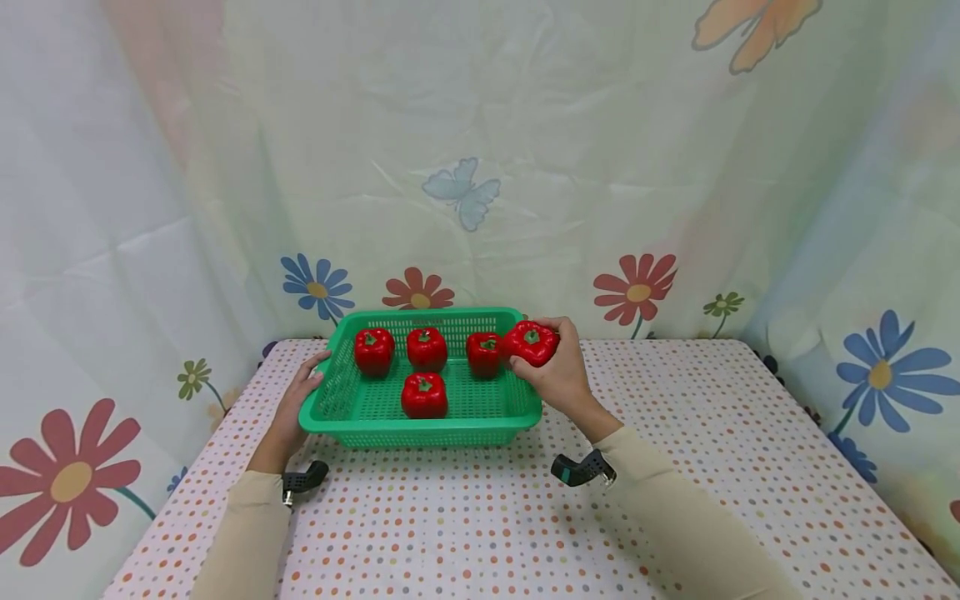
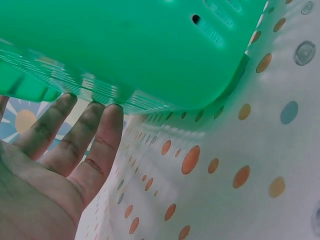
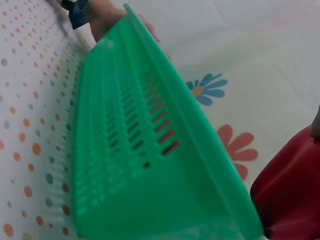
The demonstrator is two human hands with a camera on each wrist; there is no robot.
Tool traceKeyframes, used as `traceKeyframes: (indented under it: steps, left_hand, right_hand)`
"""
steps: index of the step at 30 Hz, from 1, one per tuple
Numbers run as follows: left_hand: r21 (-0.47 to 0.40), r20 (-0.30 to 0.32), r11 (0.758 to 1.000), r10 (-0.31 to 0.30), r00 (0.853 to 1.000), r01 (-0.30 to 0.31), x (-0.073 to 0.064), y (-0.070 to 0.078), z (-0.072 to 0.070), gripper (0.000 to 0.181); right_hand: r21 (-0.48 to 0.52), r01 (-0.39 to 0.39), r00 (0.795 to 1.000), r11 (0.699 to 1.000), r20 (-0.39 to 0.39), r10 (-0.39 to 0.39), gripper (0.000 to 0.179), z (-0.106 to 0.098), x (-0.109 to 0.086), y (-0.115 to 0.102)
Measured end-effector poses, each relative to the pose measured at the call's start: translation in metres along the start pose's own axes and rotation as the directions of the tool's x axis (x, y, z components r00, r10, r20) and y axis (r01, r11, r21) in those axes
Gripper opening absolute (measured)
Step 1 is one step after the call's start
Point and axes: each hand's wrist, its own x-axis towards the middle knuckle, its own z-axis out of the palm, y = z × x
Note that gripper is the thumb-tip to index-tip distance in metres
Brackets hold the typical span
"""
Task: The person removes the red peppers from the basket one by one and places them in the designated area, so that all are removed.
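My right hand (image 1: 558, 375) grips a red bell pepper (image 1: 531, 342) by its side, thumb in front, above the right rim of a green plastic basket (image 1: 438, 426). In the right wrist view, that pepper (image 3: 295, 190) shows at the right edge, beside the rim. Inside the basket stand several more red bell peppers, among them one at the back left (image 1: 374, 352) and one in front (image 1: 424, 396), green stems up. My left hand (image 1: 294, 404) is at the basket's left side. Its fingers (image 2: 102, 137) are fairly straight, tips against the slotted wall in the left wrist view.
A table with a dotted cloth (image 1: 420, 517) carries the basket. Behind it hangs a curtain (image 1: 525, 208) printed with flowers and butterflies. Each wrist wears a black camera mount, one on the left (image 1: 305, 477) and one on the right (image 1: 583, 469).
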Motion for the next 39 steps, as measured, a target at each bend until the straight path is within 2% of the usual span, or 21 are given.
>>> traceKeyframes:
  steps: [6,12,18,24,30,34,39]
  left_hand:
    - [0.001,-0.001,1.000,0.002,1.000,-0.002,0.004,-0.007,-0.003,0.050]
    - [0.011,-0.010,1.000,0.006,1.000,-0.006,0.011,-0.020,-0.009,0.050]
    - [0.020,-0.009,1.000,0.006,1.000,-0.006,0.007,-0.012,-0.006,0.051]
    - [0.036,-0.007,0.999,0.012,1.000,-0.011,0.001,-0.003,0.001,0.051]
    - [0.050,-0.029,0.999,0.003,1.000,-0.001,0.007,-0.014,0.000,0.052]
    - [0.040,-0.031,0.999,0.010,0.999,-0.009,0.012,-0.021,-0.005,0.053]
    - [0.026,-0.024,0.999,0.021,0.999,-0.020,0.014,-0.024,-0.007,0.051]
  right_hand:
    - [-0.002,-0.079,0.995,0.997,-0.056,0.079,0.072,-0.019,0.011,0.012]
    - [-0.067,-0.171,0.982,0.983,-0.096,0.164,0.072,-0.030,0.021,0.034]
    - [-0.136,-0.228,0.972,0.964,-0.098,0.215,0.071,-0.031,0.029,0.055]
    - [-0.216,-0.296,0.955,0.930,-0.085,0.285,0.074,-0.031,0.034,0.075]
    - [-0.260,-0.336,0.942,0.905,-0.097,0.322,0.076,-0.030,0.038,0.093]
    - [-0.273,-0.353,0.936,0.895,-0.095,0.340,0.078,-0.029,0.040,0.098]
    - [-0.298,-0.369,0.929,0.880,-0.082,0.361,0.077,-0.027,0.042,0.101]
